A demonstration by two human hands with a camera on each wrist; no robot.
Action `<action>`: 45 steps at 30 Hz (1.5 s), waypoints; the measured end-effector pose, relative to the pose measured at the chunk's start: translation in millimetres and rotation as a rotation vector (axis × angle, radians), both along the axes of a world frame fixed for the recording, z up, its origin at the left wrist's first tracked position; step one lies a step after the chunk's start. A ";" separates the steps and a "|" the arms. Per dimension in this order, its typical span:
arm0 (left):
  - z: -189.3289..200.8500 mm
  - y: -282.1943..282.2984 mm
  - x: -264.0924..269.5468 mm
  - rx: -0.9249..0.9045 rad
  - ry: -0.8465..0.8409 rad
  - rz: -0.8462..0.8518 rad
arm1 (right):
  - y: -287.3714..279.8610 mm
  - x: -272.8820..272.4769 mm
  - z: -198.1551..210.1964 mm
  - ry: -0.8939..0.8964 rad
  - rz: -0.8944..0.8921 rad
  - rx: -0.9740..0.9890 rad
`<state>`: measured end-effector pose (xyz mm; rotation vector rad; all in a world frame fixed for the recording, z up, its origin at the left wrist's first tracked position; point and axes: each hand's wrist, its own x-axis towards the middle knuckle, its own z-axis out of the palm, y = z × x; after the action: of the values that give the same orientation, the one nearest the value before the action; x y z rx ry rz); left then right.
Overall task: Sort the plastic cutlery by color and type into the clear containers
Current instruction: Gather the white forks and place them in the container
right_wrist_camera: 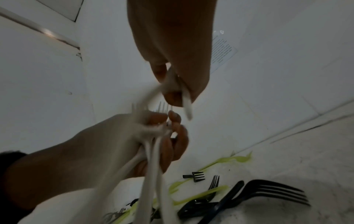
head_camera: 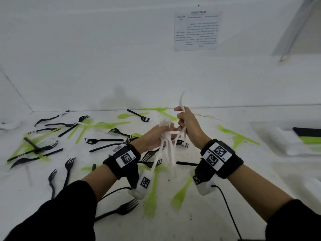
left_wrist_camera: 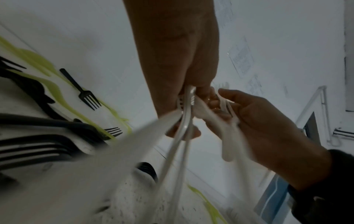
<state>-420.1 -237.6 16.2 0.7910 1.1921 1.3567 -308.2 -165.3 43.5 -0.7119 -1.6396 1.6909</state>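
Both hands are raised above the middle of the white table (head_camera: 225,214). My left hand (head_camera: 156,136) grips a bunch of white forks (head_camera: 166,145), tines up and handles fanning down toward my wrist. In the left wrist view the white forks (left_wrist_camera: 185,121) run blurred through the left hand (left_wrist_camera: 182,75). My right hand (head_camera: 187,126) touches the left one and holds several white utensils (head_camera: 182,105), one curved piece sticking up above the fist. The right wrist view shows a white handle (right_wrist_camera: 186,103) pinched in the right hand (right_wrist_camera: 178,60). Black forks (head_camera: 102,140) and green cutlery (head_camera: 180,193) lie scattered on the table.
Clear containers (head_camera: 284,141) stand at the right edge, holding black and green stacks; they look blurred. A printed sheet (head_camera: 197,30) hangs on the white back wall. A cable (head_camera: 229,213) runs from my right wristband toward the front edge.
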 end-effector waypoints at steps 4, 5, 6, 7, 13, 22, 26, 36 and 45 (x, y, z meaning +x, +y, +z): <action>4.4 2.8 12.4 0.023 0.021 0.007 | -4.0 1.5 6.4 0.010 -0.021 -0.005; 6.0 2.2 15.1 0.032 0.028 0.012 | -5.9 2.0 7.7 0.000 -0.021 0.035; 7.0 1.6 16.9 0.043 0.051 0.008 | -8.2 2.5 8.8 -0.006 -0.022 0.068; 7.1 1.4 17.9 0.050 0.093 0.000 | -9.8 2.5 8.6 -0.007 -0.025 0.095; 8.1 1.0 10.6 -0.021 0.224 0.092 | -10.3 -1.8 0.9 -0.013 -0.040 0.228; 13.2 -4.5 -5.0 -0.028 -0.048 0.151 | -4.0 5.7 2.0 -0.113 -0.223 0.168; 13.2 -5.1 -8.5 0.005 -0.159 0.166 | -24.6 3.7 -20.6 -0.237 -0.060 0.344; 2.1 -5.6 -4.1 0.014 -0.110 0.278 | -30.3 -2.6 -37.1 -0.019 -0.211 0.209; 0.5 -5.8 3.9 0.056 -0.163 0.266 | -42.2 -5.2 -47.0 -0.119 -0.062 0.148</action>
<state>-416.2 -243.4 16.7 0.5621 1.1635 1.6458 -313.4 -207.5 -3.5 -0.7948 -1.7851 1.4918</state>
